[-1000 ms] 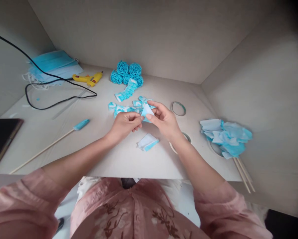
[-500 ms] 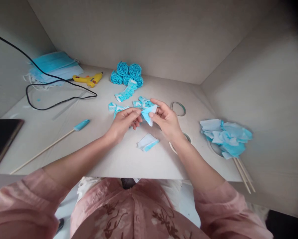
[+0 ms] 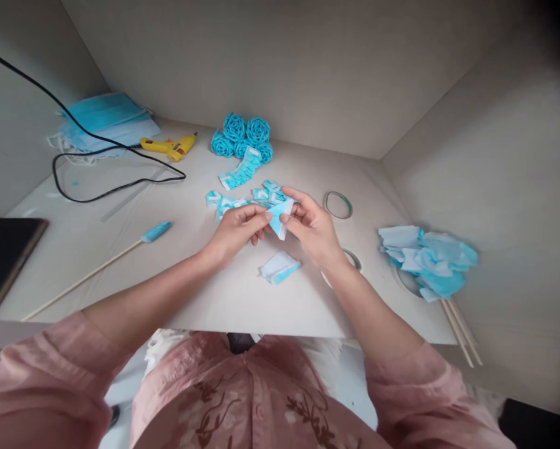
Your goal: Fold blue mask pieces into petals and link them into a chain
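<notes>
The dark patch on the yellow glue gun [image 3: 170, 148] is too small for us to read; its black cable [image 3: 103, 197] crosses the face masks [image 3: 109, 112] and leaves our view at the left; below, a dark flat device [image 3: 9, 259] is cut off by the same edge. Over the middle of the counter [image 3: 214, 299] we see the folded blue-and-white piece [image 3: 278, 219] held between two hands; the left hand [image 3: 237, 234] has its fingers pinched closed on the near-left edge — some of them curl out of our sight; the right hand [image 3: 313, 232] grips the other side, thumb in front, the other fingers partly hidden behind. The hands cover part of the folded strips [image 3: 231, 204] beyond them; a loose folded scrap [image 3: 280, 268] lies just below; the right forearm hides much of one ring [image 3: 357, 259], while another ring [image 3: 349, 207] shows whole. At the right, crumpled blue-and-white pieces [image 3: 429, 255] overlap a round rim we can barely make out; wooden sticks [image 3: 460, 333] jut past the counter's edge.
</notes>
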`<state>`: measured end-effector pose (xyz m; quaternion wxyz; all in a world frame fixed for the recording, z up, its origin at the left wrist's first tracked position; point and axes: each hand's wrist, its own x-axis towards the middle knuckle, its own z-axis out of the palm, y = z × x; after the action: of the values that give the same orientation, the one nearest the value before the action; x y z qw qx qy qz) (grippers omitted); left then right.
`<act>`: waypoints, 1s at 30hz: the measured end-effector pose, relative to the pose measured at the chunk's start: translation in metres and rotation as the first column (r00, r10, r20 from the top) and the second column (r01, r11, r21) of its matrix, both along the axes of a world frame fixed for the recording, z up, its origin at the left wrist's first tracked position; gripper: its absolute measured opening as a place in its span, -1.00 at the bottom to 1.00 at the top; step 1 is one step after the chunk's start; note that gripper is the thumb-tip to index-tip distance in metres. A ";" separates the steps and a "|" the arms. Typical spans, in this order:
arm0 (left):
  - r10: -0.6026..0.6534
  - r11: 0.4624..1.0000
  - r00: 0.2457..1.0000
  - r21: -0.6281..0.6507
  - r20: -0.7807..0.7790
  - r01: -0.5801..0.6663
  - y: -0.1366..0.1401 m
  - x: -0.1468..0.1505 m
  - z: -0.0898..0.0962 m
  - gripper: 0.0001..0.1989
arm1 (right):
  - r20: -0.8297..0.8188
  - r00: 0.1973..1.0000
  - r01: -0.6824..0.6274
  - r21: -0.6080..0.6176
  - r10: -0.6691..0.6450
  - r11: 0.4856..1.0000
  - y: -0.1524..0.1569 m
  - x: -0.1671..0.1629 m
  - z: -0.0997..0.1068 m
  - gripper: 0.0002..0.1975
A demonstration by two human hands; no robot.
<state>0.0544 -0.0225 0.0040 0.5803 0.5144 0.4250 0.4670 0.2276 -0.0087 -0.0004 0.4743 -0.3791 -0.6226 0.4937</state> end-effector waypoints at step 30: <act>0.016 1.000 0.997 -0.023 0.072 -0.014 0.000 -0.001 0.002 -0.68 | -0.013 1.000 0.025 -0.040 -0.025 0.999 -0.001 0.000 0.004 -0.44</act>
<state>0.0534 -0.0224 0.0062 0.5975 0.4875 0.4128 0.4847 0.2279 -0.0093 0.0033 0.4771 -0.3928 -0.6046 0.5025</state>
